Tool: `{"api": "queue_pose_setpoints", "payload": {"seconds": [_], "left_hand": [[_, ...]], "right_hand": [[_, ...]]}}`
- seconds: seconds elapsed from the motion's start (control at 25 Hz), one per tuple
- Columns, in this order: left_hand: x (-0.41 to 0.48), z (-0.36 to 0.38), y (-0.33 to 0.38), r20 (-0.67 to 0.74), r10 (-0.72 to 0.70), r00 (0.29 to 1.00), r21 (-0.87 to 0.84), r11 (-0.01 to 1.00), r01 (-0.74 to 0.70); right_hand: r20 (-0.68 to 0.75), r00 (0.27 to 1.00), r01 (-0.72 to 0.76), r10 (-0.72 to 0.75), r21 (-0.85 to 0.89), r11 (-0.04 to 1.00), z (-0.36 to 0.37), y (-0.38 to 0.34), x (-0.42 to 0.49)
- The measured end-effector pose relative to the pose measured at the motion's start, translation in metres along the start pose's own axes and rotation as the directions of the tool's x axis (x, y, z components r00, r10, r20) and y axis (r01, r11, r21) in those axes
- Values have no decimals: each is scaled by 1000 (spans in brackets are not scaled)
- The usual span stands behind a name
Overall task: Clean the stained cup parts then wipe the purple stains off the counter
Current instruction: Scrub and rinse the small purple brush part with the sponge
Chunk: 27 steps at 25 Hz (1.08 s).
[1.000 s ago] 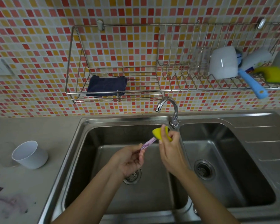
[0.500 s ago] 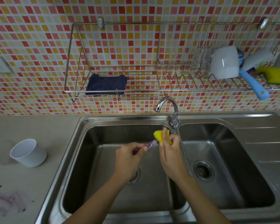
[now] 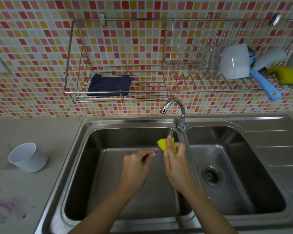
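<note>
A wall of small red, orange and yellow tiles (image 3: 41, 39) fills the top of the view. Below it, a grey counter (image 3: 24, 132) runs along the left, and a steel double sink (image 3: 134, 123) takes up the middle and right, with a ribbed draining board at the far right. The left basin is wide and bare apart from the hands over it; the right basin holds only its drain (image 3: 211, 175). A narrow steel divider separates the basins, and a curved tap (image 3: 175, 107) rises from its back end, spout turned toward the left basin.

A wire rack (image 3: 118, 91) hangs on the wall above the sink. A folded dark blue cloth (image 3: 109, 84) lies on its left shelf. On its right section sit white dishes (image 3: 233, 62), a blue handle (image 3: 265, 86) poking out past the rack's front edge, and a yellow sponge (image 3: 287, 76).

On the counter, a white cup (image 3: 28, 157) stands tilted near the sink's left rim. Purple stains (image 3: 6, 206) smear the counter's near left corner.

Over the back of the left basin, the left hand (image 3: 136, 166) pinches a thin purple-stained cup part (image 3: 156, 150), most of it hidden. The right hand (image 3: 175, 163) is closed around a small yellow sponge piece (image 3: 162, 144), pressed against the part's tip, just beside the divider.
</note>
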<state>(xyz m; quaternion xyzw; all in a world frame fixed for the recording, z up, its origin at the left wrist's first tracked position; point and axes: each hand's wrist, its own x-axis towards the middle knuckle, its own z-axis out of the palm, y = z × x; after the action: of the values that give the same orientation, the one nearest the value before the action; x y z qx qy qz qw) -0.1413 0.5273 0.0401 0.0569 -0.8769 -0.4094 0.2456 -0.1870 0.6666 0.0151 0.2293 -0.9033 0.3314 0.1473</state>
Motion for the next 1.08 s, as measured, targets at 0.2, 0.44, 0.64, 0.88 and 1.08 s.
{"api": "queue_pose_setpoints", "payload": {"seconds": [0.2,0.44,0.64,0.88,1.08], "left_hand": [[5,-2,4,47,-186,981,-128,973,191],[10,-3,11,162,-387,908,-313,852,419],[13,-1,15,253,-521,815,-482,663,573],[16,-1,21,353,-589,727,-567,483,667],[17,-4,19,412,-610,677,-595,383,707]], "right_hand": [[-15,998,-59,59,-1,998,2,0,2],[-60,998,-29,27,-24,999,1,-1,2],[-87,995,-46,44,-14,999,5,1,3],[-84,994,-67,70,34,997,8,3,2],[-63,998,17,-13,51,999,15,6,0]]}}
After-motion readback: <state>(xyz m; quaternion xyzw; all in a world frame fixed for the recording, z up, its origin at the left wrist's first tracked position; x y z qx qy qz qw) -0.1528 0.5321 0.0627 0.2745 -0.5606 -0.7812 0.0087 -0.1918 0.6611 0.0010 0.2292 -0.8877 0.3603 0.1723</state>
